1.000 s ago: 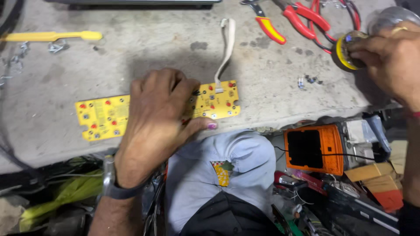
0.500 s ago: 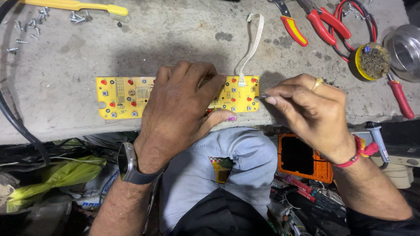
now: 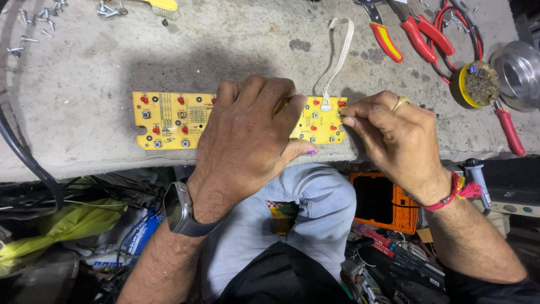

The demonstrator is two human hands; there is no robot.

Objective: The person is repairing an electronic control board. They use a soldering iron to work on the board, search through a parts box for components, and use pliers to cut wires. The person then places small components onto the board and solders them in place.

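Since a second ago my right hand [image 3: 402,138] has left the small yellow-rimmed tin [image 3: 478,84] at the far right and come in to the right end of the yellow circuit board [image 3: 169,119], where it was already arriving half a second back; now its thumb and forefinger are pinched together at the board's right edge, though I cannot tell whether they grip a small part or just the edge. My left hand [image 3: 250,141] lies flat, fingers spread, pressing down on the middle of the board and covering that section. Lengthwise, the board sits near the front edge of the grey table [image 3: 236,50], its red and dark buttons showing at both ends. A white ribbon cable [image 3: 339,53] rises from the board's right part and curls away across the table. Red-handled pliers [image 3: 405,34] lie beyond at the upper right, next to the tin, with a shiny metal bowl [image 3: 520,70] just beside it. Loose screws [image 3: 34,25] are scattered at the upper left. Below the table edge my knee in pale jeans [image 3: 298,208] shows, and an orange device [image 3: 379,202] rests beside it.
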